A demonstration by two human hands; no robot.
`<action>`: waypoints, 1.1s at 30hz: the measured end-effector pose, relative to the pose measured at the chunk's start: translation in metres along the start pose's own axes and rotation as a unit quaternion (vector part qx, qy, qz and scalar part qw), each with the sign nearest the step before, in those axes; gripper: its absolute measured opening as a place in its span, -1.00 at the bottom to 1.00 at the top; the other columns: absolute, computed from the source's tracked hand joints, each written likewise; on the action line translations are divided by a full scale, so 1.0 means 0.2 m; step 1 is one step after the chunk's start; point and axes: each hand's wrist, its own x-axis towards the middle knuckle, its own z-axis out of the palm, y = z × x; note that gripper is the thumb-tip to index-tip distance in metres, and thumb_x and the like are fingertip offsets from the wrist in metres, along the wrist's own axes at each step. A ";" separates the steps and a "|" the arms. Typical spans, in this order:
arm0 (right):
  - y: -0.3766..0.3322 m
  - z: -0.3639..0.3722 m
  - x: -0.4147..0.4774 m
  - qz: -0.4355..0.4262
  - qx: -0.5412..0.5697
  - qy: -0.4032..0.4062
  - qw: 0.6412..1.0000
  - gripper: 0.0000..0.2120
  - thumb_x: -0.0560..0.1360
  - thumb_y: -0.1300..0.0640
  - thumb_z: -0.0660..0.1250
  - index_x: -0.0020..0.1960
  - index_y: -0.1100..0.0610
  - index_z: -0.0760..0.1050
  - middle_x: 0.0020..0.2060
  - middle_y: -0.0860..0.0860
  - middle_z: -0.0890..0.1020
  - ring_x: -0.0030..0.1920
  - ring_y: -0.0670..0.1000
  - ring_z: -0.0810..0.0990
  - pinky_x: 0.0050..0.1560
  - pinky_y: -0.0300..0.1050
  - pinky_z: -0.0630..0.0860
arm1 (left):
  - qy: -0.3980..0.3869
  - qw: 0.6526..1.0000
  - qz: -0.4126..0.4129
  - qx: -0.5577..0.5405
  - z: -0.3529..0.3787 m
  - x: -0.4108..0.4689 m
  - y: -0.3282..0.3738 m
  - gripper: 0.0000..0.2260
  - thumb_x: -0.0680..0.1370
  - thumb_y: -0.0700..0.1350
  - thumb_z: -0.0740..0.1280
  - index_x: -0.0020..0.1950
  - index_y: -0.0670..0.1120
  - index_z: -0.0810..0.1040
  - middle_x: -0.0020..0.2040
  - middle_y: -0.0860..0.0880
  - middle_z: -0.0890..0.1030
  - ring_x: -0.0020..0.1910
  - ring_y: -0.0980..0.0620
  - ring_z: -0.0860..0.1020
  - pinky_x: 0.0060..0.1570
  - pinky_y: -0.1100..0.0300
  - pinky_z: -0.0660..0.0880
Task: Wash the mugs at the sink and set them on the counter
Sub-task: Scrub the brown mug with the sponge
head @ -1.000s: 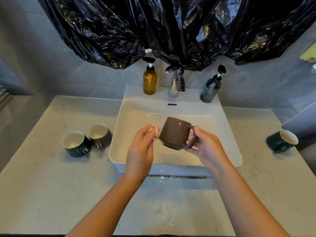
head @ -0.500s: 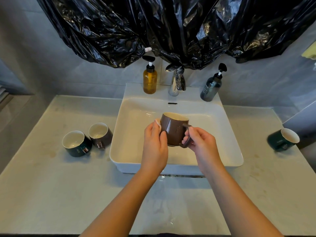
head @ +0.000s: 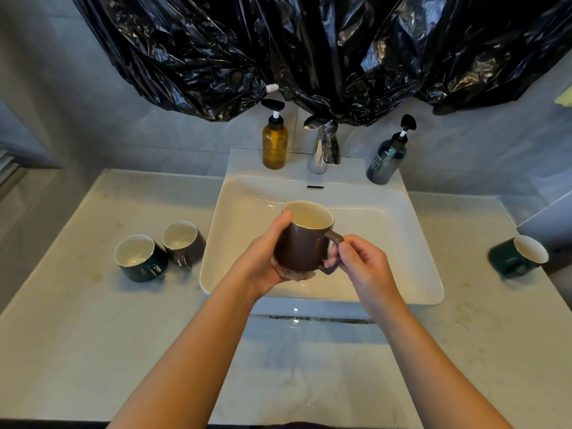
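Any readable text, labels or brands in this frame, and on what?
"...poo", vertical, on the blue bottle; its start is unclear.
Maybe "Her", on the left green mug; blurred.
Lettering on the brown mug and the right green mug: too faint to read.

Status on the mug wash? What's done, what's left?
Done: unclear. On the counter sit a green mug and short brown mug left of the sink, a second green mug right; washed or not, cannot tell. In hand: tall brown mug over the sink, right hand on its handle, left hand holding a cloth under it. Left: set it down.
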 end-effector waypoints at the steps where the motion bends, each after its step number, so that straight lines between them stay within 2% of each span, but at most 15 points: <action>1: 0.00 0.00 0.00 0.005 0.001 -0.005 1.000 -0.76 0.63 0.24 0.17 -0.14 0.28 0.51 -0.32 0.00 0.59 -0.21 0.01 0.56 -0.01 0.03 0.55 | -0.002 1.000 0.012 0.004 0.00 0.00 0.01 -0.43 0.48 0.27 0.30 0.31 -0.11 0.49 0.19 -0.26 0.57 0.05 -0.22 0.58 -0.16 -0.07 0.60; 3: 0.02 0.01 0.00 0.035 0.034 0.000 0.999 -0.78 0.63 0.21 0.17 -0.12 0.22 0.53 -0.27 -0.03 0.60 -0.15 -0.03 0.57 0.07 0.04 0.57 | 0.019 0.998 0.060 0.014 0.00 0.01 0.00 -0.43 0.44 0.20 0.30 0.30 -0.15 0.47 0.22 -0.28 0.54 0.06 -0.21 0.56 -0.28 0.01 0.56; 5: 0.04 0.03 0.00 0.114 0.097 0.016 0.989 -0.80 0.60 0.04 0.20 0.00 0.12 0.54 -0.13 -0.03 0.63 -0.02 -0.02 0.61 0.17 0.22 0.55 | 0.063 0.992 0.112 0.017 0.00 0.01 -0.02 -0.38 0.37 0.16 0.35 0.33 -0.14 0.42 0.24 -0.23 0.51 0.14 -0.17 0.54 -0.24 -0.02 0.60; 7: 0.07 0.05 0.01 0.218 0.203 -0.003 0.955 -0.56 0.44 -0.19 0.31 0.20 0.05 0.50 0.10 0.07 0.61 0.18 0.12 0.60 0.21 0.37 0.48 | 0.099 0.983 0.148 0.032 -0.01 0.03 -0.04 -0.26 0.27 0.18 0.44 0.36 -0.10 0.35 0.24 -0.13 0.51 0.21 -0.10 0.52 -0.05 -0.08 0.61; 9: 0.10 0.06 0.03 0.261 0.304 -0.035 0.915 -0.27 0.27 -0.26 0.50 0.32 0.07 0.45 0.21 0.19 0.58 0.23 0.20 0.58 0.22 0.39 0.45 | 0.099 0.978 0.167 0.076 -0.01 0.03 -0.08 -0.22 0.22 0.21 0.46 0.35 -0.05 0.34 0.23 -0.08 0.52 0.23 -0.05 0.52 0.14 -0.13 0.55; 11: 0.11 0.06 0.04 0.259 0.341 -0.045 0.902 -0.14 0.16 -0.18 0.63 0.34 0.13 0.43 0.19 0.21 0.59 0.19 0.16 0.60 0.22 0.32 0.48 | 0.082 0.973 0.183 0.117 -0.01 0.02 -0.11 -0.22 0.20 0.22 0.46 0.35 -0.03 0.34 0.21 -0.03 0.51 0.22 0.02 0.52 0.13 0.04 0.56; 14: 0.12 0.07 0.03 0.247 0.337 -0.034 0.908 -0.05 0.14 -0.14 0.64 0.40 0.20 0.38 0.18 0.20 0.58 0.16 0.13 0.59 0.25 0.27 0.48 | 0.071 0.958 0.220 0.167 0.00 0.00 -0.14 -0.23 0.21 0.22 0.43 0.36 0.01 0.32 0.23 0.02 0.48 0.19 0.15 0.50 -0.02 0.33 0.51; 18: 0.14 0.06 0.02 0.208 0.316 -0.050 0.925 -0.13 0.20 -0.15 0.61 0.38 0.18 0.40 0.16 0.14 0.60 0.16 0.09 0.60 0.31 0.31 0.40 | 0.088 0.933 0.260 0.231 0.00 0.02 -0.15 -0.31 0.29 0.24 0.37 0.36 0.05 0.30 0.32 0.01 0.40 0.34 0.09 0.38 0.27 0.19 0.42; 19: 0.13 0.06 0.03 0.197 0.309 -0.052 0.929 -0.16 0.22 -0.14 0.61 0.37 0.18 0.41 0.16 0.14 0.60 0.17 0.10 0.60 0.32 0.31 0.40 | 0.094 0.924 0.273 0.250 0.00 0.01 -0.15 -0.32 0.32 0.25 0.33 0.38 0.04 0.30 0.32 0.05 0.39 0.35 0.12 0.35 0.30 0.23 0.37; 21: 0.11 0.06 0.04 0.182 0.290 -0.055 0.938 -0.19 0.25 -0.14 0.59 0.37 0.19 0.40 0.18 0.18 0.58 0.18 0.13 0.58 0.34 0.31 0.38 | 0.106 0.901 0.305 0.289 0.02 -0.01 -0.15 -0.37 0.38 0.25 0.25 0.38 0.00 0.30 0.29 0.10 0.35 0.35 0.20 0.28 0.26 0.39 0.28; 23: 0.09 0.06 0.06 0.172 0.259 -0.057 0.949 -0.22 0.28 -0.14 0.56 0.38 0.17 0.40 0.23 0.23 0.54 0.19 0.16 0.55 0.35 0.28 0.39 | 0.110 0.876 0.342 0.321 0.02 -0.02 -0.16 -0.42 0.47 0.22 0.18 0.40 -0.07 0.30 0.31 0.02 0.34 0.36 0.22 0.26 0.26 0.43 0.27; 25: 0.08 0.05 0.06 0.168 0.229 -0.056 0.957 -0.30 0.34 -0.11 0.53 0.38 0.12 0.40 0.26 0.21 0.54 0.21 0.14 0.55 0.32 0.19 0.45 | 0.113 0.858 0.369 0.340 0.03 -0.03 -0.17 -0.45 0.56 0.16 0.12 0.44 -0.14 0.27 0.35 -0.05 0.34 0.39 0.13 0.27 0.34 0.31 0.28; 28: 0.06 0.05 0.07 0.158 0.190 -0.048 0.968 -0.49 0.48 0.04 0.42 0.39 0.08 0.40 0.18 0.11 0.61 0.21 0.09 0.58 0.24 0.08 0.53 | 0.130 0.837 0.405 0.345 0.04 -0.04 -0.20 -0.53 0.63 0.02 0.10 0.48 -0.18 0.24 0.41 -0.11 0.33 0.46 0.01 0.24 0.40 0.10 0.25; 30: 0.06 0.06 0.07 0.154 0.166 -0.041 0.973 -0.49 0.48 0.07 0.43 0.39 0.06 0.41 0.12 0.09 0.64 0.18 0.08 0.60 0.22 0.07 0.55 | 0.150 0.825 0.425 0.341 0.05 -0.06 -0.21 -0.57 0.65 -0.11 0.13 0.50 -0.18 0.24 0.43 -0.12 0.32 0.48 0.02 0.23 0.41 0.09 0.25; 33: 0.07 0.08 0.06 0.146 0.154 -0.037 0.977 -0.42 0.39 -0.01 0.43 0.38 0.05 0.42 0.13 0.11 0.63 0.14 0.07 0.61 0.18 0.05 0.57 | 0.158 0.816 0.439 0.340 0.04 -0.07 -0.21 -0.57 0.63 -0.20 0.14 0.51 -0.19 0.24 0.44 -0.11 0.32 0.48 0.06 0.24 0.42 0.15 0.24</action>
